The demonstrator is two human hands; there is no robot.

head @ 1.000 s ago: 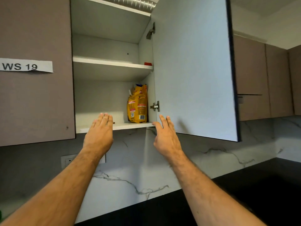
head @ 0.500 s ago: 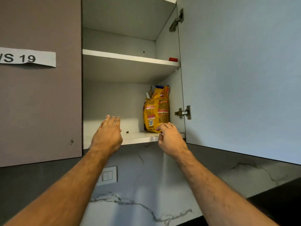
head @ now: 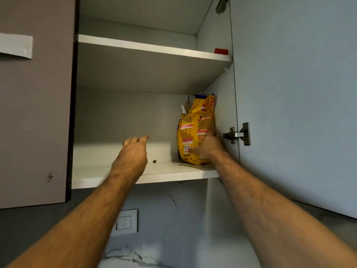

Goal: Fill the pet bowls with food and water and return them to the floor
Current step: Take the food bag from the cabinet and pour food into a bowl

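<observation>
Standing upright right of centre, yellow plastic pet-food bag (head: 195, 130): right hand (head: 207, 147) touching its lower front, grasp unclear; left hand (head: 133, 153) apart, loosely curled, empty.

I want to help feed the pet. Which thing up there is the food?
Look in the open white wall cupboard, on its bottom shelf, far right. The tall yellow plastic food bag stands upright there, right hand against it. Nothing else there is yellow.
</observation>
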